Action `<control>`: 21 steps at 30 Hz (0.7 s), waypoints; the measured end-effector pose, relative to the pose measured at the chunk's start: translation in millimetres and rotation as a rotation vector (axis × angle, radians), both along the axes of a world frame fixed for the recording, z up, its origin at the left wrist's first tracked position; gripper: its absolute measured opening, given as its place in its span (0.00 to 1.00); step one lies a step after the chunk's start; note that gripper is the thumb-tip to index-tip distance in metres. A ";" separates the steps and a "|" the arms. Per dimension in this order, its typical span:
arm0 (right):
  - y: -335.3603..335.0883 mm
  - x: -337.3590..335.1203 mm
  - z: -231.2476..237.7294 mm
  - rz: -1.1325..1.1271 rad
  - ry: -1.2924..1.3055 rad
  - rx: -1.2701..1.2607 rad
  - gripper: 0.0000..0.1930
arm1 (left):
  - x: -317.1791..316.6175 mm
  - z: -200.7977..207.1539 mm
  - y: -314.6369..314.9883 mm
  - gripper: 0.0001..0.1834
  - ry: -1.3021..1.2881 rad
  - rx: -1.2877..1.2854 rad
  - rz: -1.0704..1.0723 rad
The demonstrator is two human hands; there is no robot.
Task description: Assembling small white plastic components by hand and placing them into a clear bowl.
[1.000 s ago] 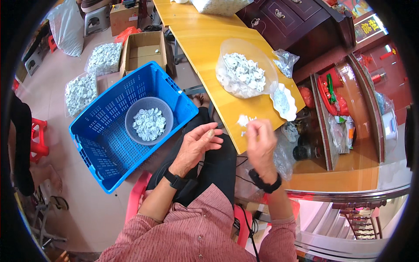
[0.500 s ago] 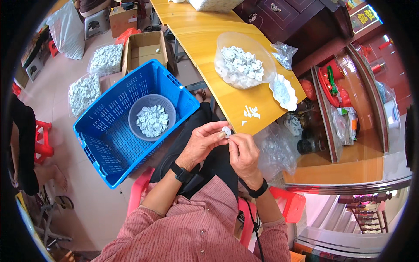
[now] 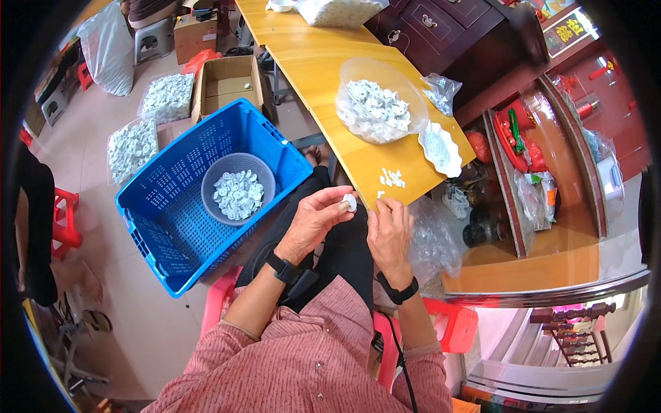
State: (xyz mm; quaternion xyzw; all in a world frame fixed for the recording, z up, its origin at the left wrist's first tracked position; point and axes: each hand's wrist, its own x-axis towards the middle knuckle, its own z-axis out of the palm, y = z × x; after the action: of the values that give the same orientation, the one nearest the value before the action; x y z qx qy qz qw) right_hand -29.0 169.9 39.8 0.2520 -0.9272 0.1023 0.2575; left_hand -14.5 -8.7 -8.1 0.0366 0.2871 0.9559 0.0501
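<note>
Left hand (image 3: 310, 221): tightly pinching white disc (image 3: 350, 202).
Right hand (image 3: 390, 237): fingers nearly together, hold unclear.
White bits (image 3: 393, 182): beyond right fingers.
Disc work: likely singly, calling for fine pinch next.

The disc (image 3: 350, 202) looks plastic, the table (image 3: 320, 79) glossy wood.

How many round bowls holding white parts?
2: the clear bowl on the yellow table and the grey bowl inside the blue crate. The white dish at the top edge: contents unclear. Others may be hidden.
</note>
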 end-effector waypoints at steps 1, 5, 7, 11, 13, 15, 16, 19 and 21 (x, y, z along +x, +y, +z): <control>1.5 1.0 -1.2 0.007 0.003 -0.014 0.15 | 0.3 0.0 -0.5 0.18 0.002 0.002 0.003; 6.7 0.4 -5.7 0.017 0.006 -0.039 0.17 | 0.1 -0.7 -0.3 0.18 -0.005 -0.019 0.011; 4.9 0.5 -2.8 -0.019 0.014 -0.058 0.18 | 0.2 -1.2 0.0 0.18 -0.001 -0.025 0.011; -0.4 -0.3 5.2 -0.025 0.004 -0.010 0.19 | 0.6 -2.2 1.2 0.18 -0.011 -0.037 0.010; 1.0 0.1 4.2 -0.011 0.006 0.030 0.18 | -0.4 -3.1 1.2 0.18 -0.013 -0.040 0.009; 5.6 -0.5 -1.1 0.004 0.014 0.012 0.18 | -1.7 -5.1 1.2 0.18 -0.009 -0.050 0.012; 7.4 -0.3 -3.2 0.020 0.022 -0.006 0.18 | -2.1 -6.5 1.1 0.18 -0.010 -0.050 0.012; 8.8 1.0 -4.4 0.037 0.037 -0.053 0.16 | -2.5 -8.9 1.3 0.18 -0.027 -0.043 0.013; 13.0 -1.7 -7.5 0.046 0.022 -0.102 0.17 | -1.9 -8.6 2.0 0.18 -0.013 -0.043 0.009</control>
State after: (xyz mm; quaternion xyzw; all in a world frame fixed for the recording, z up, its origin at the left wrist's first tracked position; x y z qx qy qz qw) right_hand -30.7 182.9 32.3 0.2612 -0.9118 0.1524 0.2777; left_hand -16.4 -6.7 -16.7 0.0282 0.3077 0.9498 0.0482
